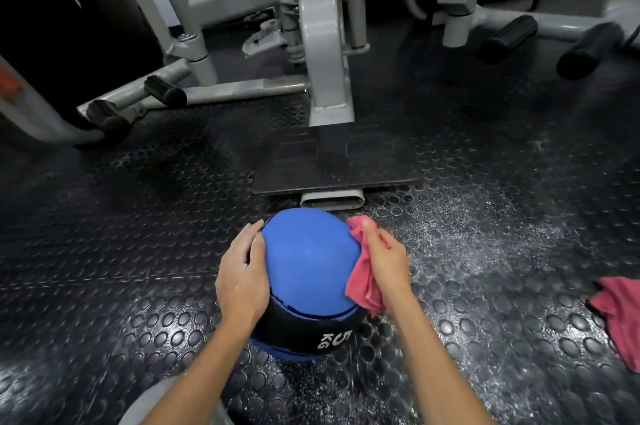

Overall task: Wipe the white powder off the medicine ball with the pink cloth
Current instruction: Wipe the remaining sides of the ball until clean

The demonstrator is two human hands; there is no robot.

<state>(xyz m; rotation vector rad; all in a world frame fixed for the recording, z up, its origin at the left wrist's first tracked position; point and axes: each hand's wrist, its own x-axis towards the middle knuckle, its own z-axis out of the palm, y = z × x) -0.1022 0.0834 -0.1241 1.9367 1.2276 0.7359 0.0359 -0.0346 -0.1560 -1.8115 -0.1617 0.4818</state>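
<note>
A blue medicine ball (308, 262) with a black band marked 5 KG sits on the studded black floor mat. My left hand (240, 275) lies flat against the ball's left side, fingers straight along the curve. My right hand (386, 260) holds a pink cloth (362, 281) pressed against the ball's right side, with the cloth bunched under the fingers and hanging down beneath the palm. The blue top of the ball looks free of powder.
A second pink cloth (620, 313) lies on the mat at the right edge. White powder (450, 237) is scattered over the mat right of the ball. A grey gym machine (325, 43) with a black footplate (339, 161) stands just behind the ball.
</note>
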